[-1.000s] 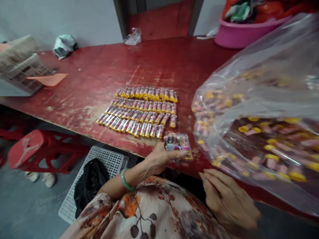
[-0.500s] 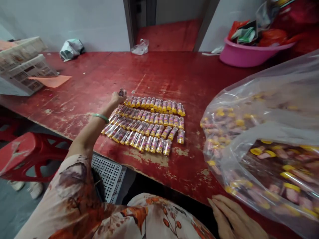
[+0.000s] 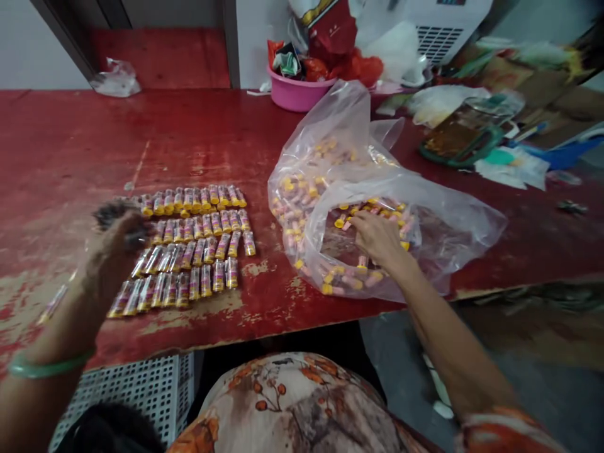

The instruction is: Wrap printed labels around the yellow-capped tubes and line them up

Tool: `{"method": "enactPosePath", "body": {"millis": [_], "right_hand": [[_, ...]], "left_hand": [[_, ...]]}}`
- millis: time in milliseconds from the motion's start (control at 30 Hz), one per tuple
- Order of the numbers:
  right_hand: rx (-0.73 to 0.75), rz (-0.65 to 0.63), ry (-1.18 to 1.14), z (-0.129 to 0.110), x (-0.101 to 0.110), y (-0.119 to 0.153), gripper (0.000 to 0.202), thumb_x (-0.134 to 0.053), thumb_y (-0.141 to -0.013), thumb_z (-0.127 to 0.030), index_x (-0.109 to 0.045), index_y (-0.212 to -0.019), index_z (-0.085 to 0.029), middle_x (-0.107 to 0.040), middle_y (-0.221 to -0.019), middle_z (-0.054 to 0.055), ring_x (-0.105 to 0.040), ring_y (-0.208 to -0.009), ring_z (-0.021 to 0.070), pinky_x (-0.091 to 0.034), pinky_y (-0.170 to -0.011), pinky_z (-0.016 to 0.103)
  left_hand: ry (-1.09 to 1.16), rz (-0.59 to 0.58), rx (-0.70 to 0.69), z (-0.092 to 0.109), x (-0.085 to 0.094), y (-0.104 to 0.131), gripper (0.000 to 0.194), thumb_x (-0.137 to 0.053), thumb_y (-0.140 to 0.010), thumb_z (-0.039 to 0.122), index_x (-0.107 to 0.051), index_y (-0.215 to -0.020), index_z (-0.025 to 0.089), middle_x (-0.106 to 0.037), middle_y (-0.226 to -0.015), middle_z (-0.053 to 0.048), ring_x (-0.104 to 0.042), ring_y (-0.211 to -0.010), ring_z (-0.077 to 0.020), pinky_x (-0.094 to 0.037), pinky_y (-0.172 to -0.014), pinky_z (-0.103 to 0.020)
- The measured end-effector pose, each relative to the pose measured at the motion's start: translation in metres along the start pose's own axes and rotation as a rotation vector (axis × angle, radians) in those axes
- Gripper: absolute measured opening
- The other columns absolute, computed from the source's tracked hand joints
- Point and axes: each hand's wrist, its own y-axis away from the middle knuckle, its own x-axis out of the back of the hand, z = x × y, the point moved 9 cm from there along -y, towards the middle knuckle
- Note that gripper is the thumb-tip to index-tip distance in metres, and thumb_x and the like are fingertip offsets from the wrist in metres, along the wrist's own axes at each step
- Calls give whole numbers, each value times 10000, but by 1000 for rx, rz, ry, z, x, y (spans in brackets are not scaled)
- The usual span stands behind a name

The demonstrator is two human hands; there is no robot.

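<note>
My left hand (image 3: 106, 251), smeared by motion, is closed around a dark, glossy clump (image 3: 117, 220) of small pieces. It is over the left end of several rows of small clear-wrapped tubes (image 3: 189, 236) with yellow ends and pink-purple labels. My right hand (image 3: 380, 239) reaches into the mouth of a big clear plastic bag (image 3: 302, 157), fingers bent downward. Small pink pieces with yellow caps (image 3: 330, 277) fill the bag, and one lies right at my fingertips. The thumb is hidden, so whether these fingers grip anything does not show.
A pink basin (image 3: 302, 94) heaped with bags stands at the back. Further right is a glass jug (image 3: 465, 135) of brown liquid with a green handle, beside papers and a blue object (image 3: 561, 151). A white perforated basket (image 3: 136, 390) is below the table edge.
The view has swung right. My right hand has gone from the table's front edge into the bag. My left hand still holds the dark clump and has come nearer, beside the rows.
</note>
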Motion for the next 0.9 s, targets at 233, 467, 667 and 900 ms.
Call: {"method": "enactPosePath", "body": {"millis": [233,467,667,900], "right_hand": [[114,-175,-3,12,-52,-32,328,-374,-860,-71,-630,-1065,-65,-624,-1054,209,-557,-951,286,-346,-677,327],[112,-145,-265,24,-50,-22,371,-384,-821,-59,-609,-1115,-65,-607,-1105,208,-545,-984,265,-311,-632,301],[-54,69,-642,35,-19,-2,250,-531,-758,-155,-645,-978,-124,-636,-1041,137,-572,-936,223,-414,-744,318],[-470,601,-1173,111,9,81,252,-574,-811,-378,-604,-1004,-219,-617,-783,-4,-493,-514,94,-450,-498,257]], "left_hand": [[149,-293,237,-112,-102,97,100,-679,-774,102,-646,-865,82,-725,-766,-100,-690,-639,-173,-586,-578,-256],[186,-394,450,-165,-136,128,92,-718,-736,103,-674,-809,68,-732,-783,-130,-700,-629,-179,-601,-583,-246],[118,-386,470,-171,-141,133,93,-673,-749,55,-672,-837,83,-736,-792,-117,-706,-654,-187,-603,-582,-246],[-3,-370,454,-175,-165,148,149,-581,-774,-20,-663,-876,51,-726,-802,-130,-696,-638,-180,-589,-540,-224]]}}
